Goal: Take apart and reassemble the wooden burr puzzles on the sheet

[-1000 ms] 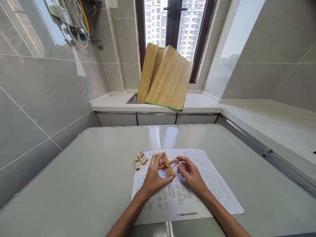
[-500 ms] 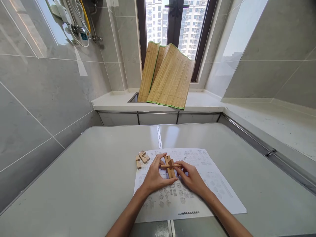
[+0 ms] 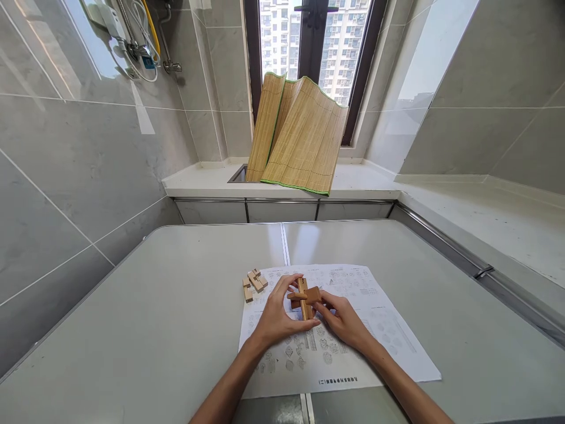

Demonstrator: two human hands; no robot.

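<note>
Here, in the head view, we hold the cross (image 3: 304, 296) of wooden pieces over the sheet (image 3: 304, 371). Our left hand (image 3: 279, 312), at eight o'clock of it, clamps the bar (image 3: 302, 285) end to end between thumb and fingers. Our right hand (image 3: 339, 317), at four o'clock, pinches the flat piece (image 3: 313, 295), fingertips partly hidden. Between nine and ten o'clock, loose blocks (image 3: 256, 281) lie by the sheet's edge; at twelve, well apart, we see the mat (image 3: 304, 135) before the window (image 3: 311, 47).
</note>
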